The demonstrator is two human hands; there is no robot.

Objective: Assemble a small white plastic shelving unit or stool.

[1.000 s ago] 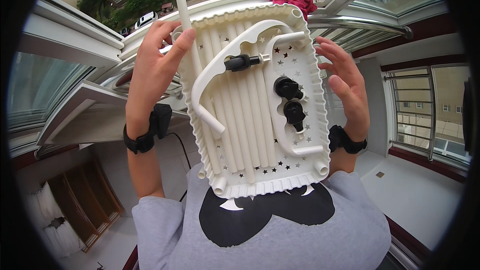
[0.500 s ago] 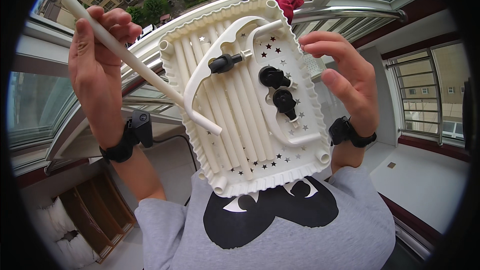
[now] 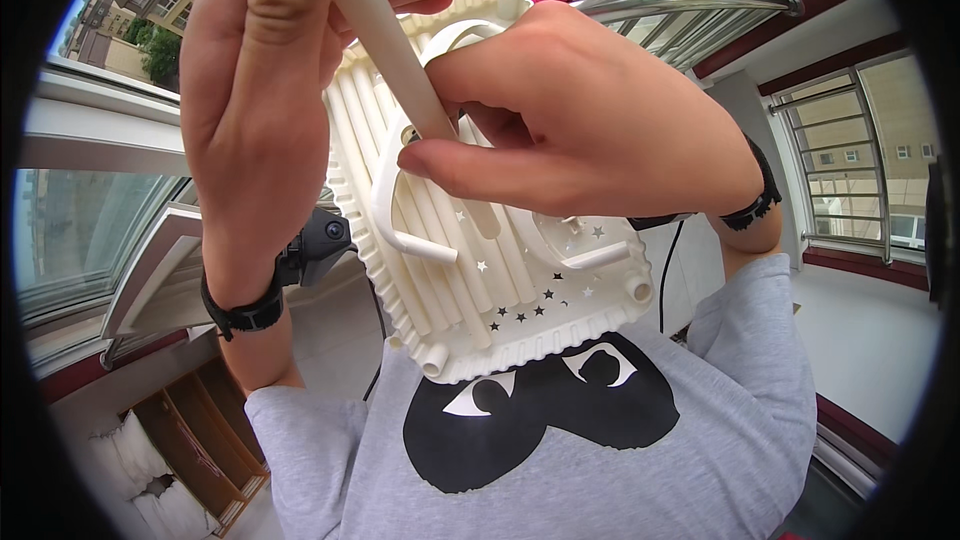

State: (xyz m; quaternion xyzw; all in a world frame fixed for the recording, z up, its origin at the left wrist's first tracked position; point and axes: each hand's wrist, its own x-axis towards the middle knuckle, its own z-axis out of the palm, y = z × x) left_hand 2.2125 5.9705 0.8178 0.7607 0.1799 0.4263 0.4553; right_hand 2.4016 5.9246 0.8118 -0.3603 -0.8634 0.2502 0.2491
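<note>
Now the right hand (image 3: 590, 110) has swung in from two o'clock, pinching the white tube (image 3: 385, 25) at eleven, over the tray (image 3: 530, 360); the left hand (image 3: 262, 90) grips higher, so both steady it.

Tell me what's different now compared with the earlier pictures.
The left hand moved rightward, bringing its white tube over the tray. The right hand left the tray's right side, moved left and took hold of the tube's lower end. The loose tubes stayed lying in the tray.
</note>
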